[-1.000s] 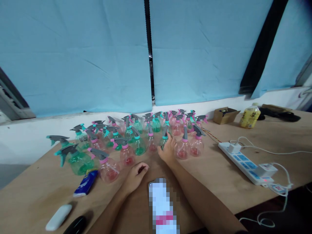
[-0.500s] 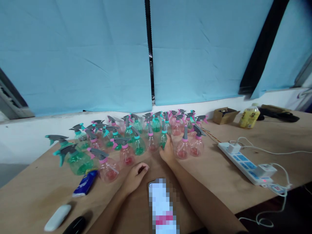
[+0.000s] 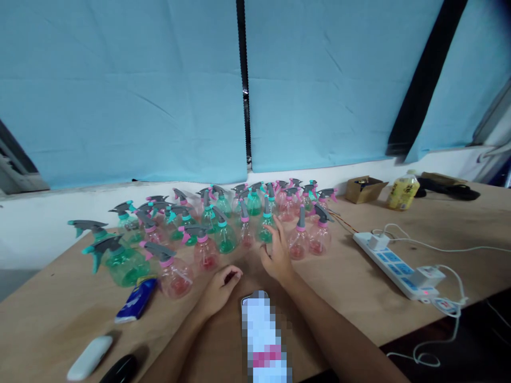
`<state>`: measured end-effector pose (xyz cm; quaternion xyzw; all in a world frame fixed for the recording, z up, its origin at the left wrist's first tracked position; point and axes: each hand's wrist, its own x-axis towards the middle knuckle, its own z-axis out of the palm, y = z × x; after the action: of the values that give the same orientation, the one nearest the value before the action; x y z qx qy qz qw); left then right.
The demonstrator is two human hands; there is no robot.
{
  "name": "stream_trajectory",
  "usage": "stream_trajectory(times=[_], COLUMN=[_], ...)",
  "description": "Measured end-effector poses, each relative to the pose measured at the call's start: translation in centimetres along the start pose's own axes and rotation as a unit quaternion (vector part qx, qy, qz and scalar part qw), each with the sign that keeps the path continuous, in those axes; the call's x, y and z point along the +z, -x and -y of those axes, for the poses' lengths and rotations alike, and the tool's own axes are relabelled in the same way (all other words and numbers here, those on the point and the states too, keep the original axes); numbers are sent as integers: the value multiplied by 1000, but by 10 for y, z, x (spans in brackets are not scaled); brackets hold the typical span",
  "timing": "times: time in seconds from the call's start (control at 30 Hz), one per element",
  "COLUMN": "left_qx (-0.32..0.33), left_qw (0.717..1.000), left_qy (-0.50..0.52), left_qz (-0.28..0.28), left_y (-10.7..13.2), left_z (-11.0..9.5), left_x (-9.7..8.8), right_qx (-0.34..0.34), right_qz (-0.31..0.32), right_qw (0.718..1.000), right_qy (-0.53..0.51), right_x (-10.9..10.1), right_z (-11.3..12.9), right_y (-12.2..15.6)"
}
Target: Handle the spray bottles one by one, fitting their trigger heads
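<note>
My right hand (image 3: 277, 254) is just in front of a green spray bottle (image 3: 265, 232) with a teal collar, its fingers apart and nothing held. The fingertips overlap that bottle's edge in view; I cannot tell whether they touch it. Resting on the table, my left hand (image 3: 220, 287) is loosely curled, and no object shows in it. It lies to the right of a pink spray bottle (image 3: 175, 277). Between my forearms is a phone (image 3: 265, 330) with a blurred screen. Several more pink and green spray bottles with grey trigger heads stand upright in a cluster, including a front pink one (image 3: 206, 254).
A white power strip (image 3: 393, 266) with chargers and cables lies on the right. Behind it are an open cardboard box (image 3: 364, 191) and a yellow-labelled bottle (image 3: 402, 192). A blue packet (image 3: 137, 301), a white case (image 3: 90, 358) and a black object (image 3: 120, 369) lie at left.
My right hand has let go of the green spray bottle, drawn back slightly toward me and spread its fingers. The bottle stays upright, and my left hand keeps its place.
</note>
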<state>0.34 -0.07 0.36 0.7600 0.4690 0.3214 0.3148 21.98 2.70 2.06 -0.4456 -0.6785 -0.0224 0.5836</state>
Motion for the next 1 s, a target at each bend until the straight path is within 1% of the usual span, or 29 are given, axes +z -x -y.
stream_trajectory(times=[0.07,0.13,0.2,0.3,0.4,0.5,0.57,0.63,0.7,0.8,0.83,0.9,1.0], left_qx=[3,7,9,7,9,12,10,8,4,-3,-5,-7,-4], left_qw=[1000,1000,1000,1000,1000,1000,1000,1000,1000,1000,1000,1000,1000], left_qy=[-3,-4,-4,-4,-4,-1,-1,-3,-3,-4,-4,-4,-1], left_qz=[0,-2,-3,-1,-4,-7,-6,-3,-3,-7,-7,-4,-1], left_y=[0,1,1,1,0,0,0,0,1,0,0,0,0], left_z=[0,-1,-1,0,2,2,1,0,0,0,0,0,-1], left_x=[0,0,1,1,2,2,1,1,1,2,3,3,2], right_qx=[-46,-57,-47,7,86,164,192,199,208,241,252,274,266], right_qz=[-53,-119,-165,-197,-200,-196,-193,-178,-144,-61,-24,49,133], right_qw=[995,984,976,970,965,961,959,964,967,957,948,916,877], right_qy=[69,117,134,145,145,107,75,23,-44,-151,-194,-289,-378], right_x=[-17,-31,-39,-41,-37,-32,-30,-28,-25,-15,-12,-4,8], right_z=[6,6,2,-12,-28,-39,-42,-40,-35,-23,-18,-11,-4], right_y=[-6,-11,-15,-18,-18,-17,-17,-17,-16,-12,-11,-8,-5])
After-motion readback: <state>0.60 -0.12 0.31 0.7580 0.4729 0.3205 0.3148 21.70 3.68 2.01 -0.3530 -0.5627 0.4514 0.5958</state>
